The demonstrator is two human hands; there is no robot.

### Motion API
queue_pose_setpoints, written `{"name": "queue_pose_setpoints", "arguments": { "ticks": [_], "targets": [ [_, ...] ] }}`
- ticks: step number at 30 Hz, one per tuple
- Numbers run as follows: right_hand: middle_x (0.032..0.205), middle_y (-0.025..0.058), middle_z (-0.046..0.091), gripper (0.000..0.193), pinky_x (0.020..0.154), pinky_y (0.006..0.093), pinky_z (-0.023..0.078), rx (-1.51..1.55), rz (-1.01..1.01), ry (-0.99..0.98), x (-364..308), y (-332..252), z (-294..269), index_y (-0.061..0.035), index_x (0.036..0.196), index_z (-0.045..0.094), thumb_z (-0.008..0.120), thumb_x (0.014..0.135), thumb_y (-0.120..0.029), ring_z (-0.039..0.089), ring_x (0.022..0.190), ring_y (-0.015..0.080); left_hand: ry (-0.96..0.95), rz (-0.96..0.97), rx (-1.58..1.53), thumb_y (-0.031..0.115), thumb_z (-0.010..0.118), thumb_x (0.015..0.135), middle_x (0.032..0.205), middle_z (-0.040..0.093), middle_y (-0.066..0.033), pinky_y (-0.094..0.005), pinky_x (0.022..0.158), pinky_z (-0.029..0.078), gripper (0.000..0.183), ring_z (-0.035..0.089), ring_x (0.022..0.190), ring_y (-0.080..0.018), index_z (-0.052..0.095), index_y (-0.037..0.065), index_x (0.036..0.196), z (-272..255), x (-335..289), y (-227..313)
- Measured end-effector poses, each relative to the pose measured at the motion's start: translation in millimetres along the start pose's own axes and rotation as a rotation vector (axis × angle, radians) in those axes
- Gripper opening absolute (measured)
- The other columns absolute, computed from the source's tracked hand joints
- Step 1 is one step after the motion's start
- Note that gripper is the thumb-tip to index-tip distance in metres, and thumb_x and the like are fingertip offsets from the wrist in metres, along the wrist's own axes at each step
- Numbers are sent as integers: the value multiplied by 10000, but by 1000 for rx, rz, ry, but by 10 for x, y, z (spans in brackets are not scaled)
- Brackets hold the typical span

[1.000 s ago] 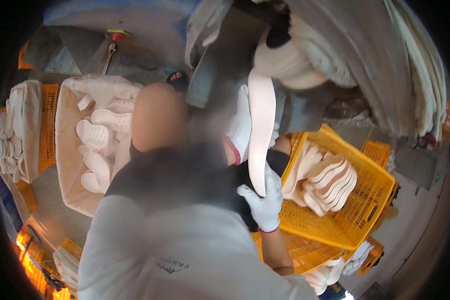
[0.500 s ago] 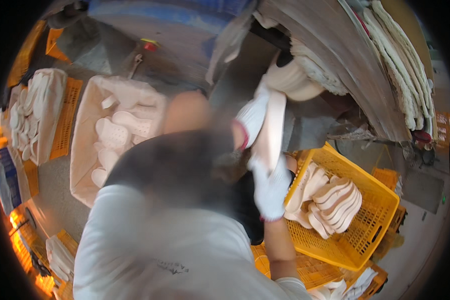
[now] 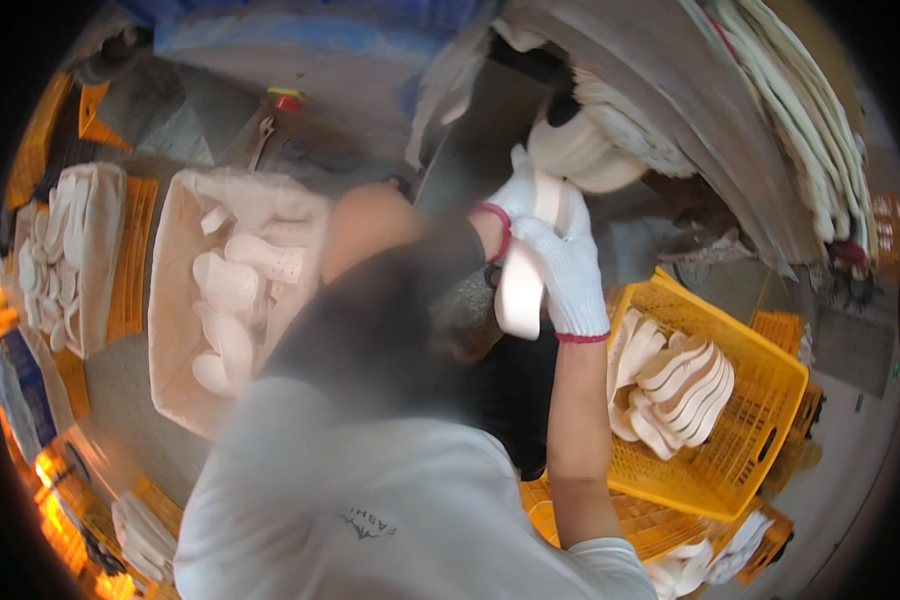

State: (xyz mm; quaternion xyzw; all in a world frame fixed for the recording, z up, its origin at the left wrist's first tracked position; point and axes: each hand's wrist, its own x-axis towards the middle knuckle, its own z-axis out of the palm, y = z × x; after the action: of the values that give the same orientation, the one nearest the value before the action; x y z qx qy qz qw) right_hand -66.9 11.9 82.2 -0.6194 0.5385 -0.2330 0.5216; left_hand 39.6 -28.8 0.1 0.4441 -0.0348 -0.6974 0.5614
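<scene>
Both my hands wear white knitted gloves with red cuffs and are closed around one pale, thick shoe sole (image 3: 520,295). Its near end sticks out below my right hand, and its upper part runs up between the two gloves. My left hand (image 3: 513,190) grips it from the left near its upper end, partly hidden by my blurred arm. My right hand (image 3: 570,265) wraps over its middle from the right. Just beyond the gloves is a cream, rounded wheel-like part (image 3: 582,155) under a grey cloth cover. The sole's upper end is close to it; contact cannot be made out.
A yellow basket (image 3: 735,470) with several stacked soles stands at my right. To the left, a cloth-lined bin (image 3: 175,310) holds loose pale soles, and another lined basket (image 3: 95,260) lies farther left. Draped grey cloth (image 3: 670,110) hangs at the upper right. A wrench (image 3: 262,140) lies behind the bin.
My right hand has moved up from the sole's near end to its middle. The sole has shifted in my grip, its near end now showing below the right glove. The view has shifted slightly.
</scene>
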Motion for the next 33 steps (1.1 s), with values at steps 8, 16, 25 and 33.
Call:
{"name": "queue_pose_setpoints", "arguments": {
  "ticks": [8,16,25,33],
  "targets": [
    [1348,233,684,677,1055,420,515,-130,-230,33,-384,100,-100,-8,1514,518,769,941,-268,682,1221,373,4,684,618,404,455,1151,1126,720,-70,-308,867,534,420,663,961,-187,639,75,1337,-483,824,-348],
    [1183,175,752,459,960,387,543,-86,-271,285,38,82,52,-36,1257,730,831,899,-304,726,1069,307,-183,160,-347,447,483,1136,1057,739,-49,-317,844,547,420,677,924,-185,686,95,1241,-410,695,-408],
    [1059,76,774,381,900,291,530,179,20,42,274,-177,1,54,1186,749,787,903,-199,677,952,140,12,294,106,536,483,1119,1176,722,-68,-289,981,508,527,659,1073,-176,644,102,1371,-584,708,-796],
    [1205,188,739,378,943,397,538,53,-282,134,-322,396,-141,6,1199,734,779,849,-128,705,1080,359,26,332,6,587,507,1093,1300,652,-72,-358,1063,478,688,612,1209,-219,466,71,1546,-260,-21,-398]
  ]
}}
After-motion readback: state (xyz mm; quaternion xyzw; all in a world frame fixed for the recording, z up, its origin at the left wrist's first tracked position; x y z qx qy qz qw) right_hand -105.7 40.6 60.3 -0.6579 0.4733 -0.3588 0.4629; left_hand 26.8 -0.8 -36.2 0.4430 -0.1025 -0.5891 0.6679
